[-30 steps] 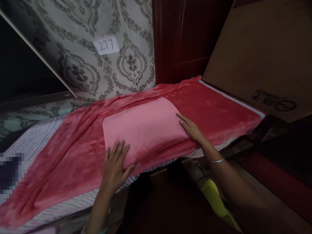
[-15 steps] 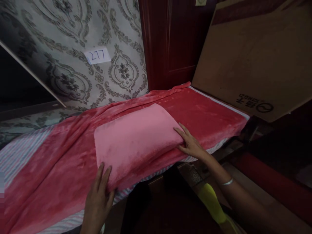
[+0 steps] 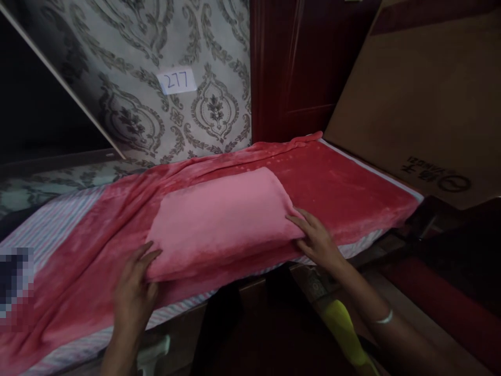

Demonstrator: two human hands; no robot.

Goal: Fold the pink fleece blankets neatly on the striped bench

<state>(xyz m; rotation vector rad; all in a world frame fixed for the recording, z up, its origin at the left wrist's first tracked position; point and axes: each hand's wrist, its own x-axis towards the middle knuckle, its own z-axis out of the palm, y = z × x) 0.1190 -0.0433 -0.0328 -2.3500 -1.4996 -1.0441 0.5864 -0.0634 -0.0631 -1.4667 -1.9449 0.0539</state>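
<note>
A pink plush pillow (image 3: 223, 216) lies on a red fleecy blanket (image 3: 340, 183). At its near left corner, my left hand (image 3: 135, 284) grips the edge, with the fingers on top and the thumb lower down. My right hand (image 3: 315, 237) holds the near right corner the same way, a small fold of cloth rising by its fingers. Between the two hands the pillow's front edge runs fairly straight, and its far side rests on the blanket.
Striped bedding (image 3: 58, 219) shows under the blanket. A large cardboard box (image 3: 422, 104) stands at the right, beside a dark red door (image 3: 297, 62). Patterned wallpaper with a paper label (image 3: 177, 81) is behind. A yellow-green object (image 3: 344, 331) is low, near my right forearm.
My left hand has moved outward and away from me, spreading the pillow's near left corner. The right hand still holds its corner. My view has turned slightly left.
</note>
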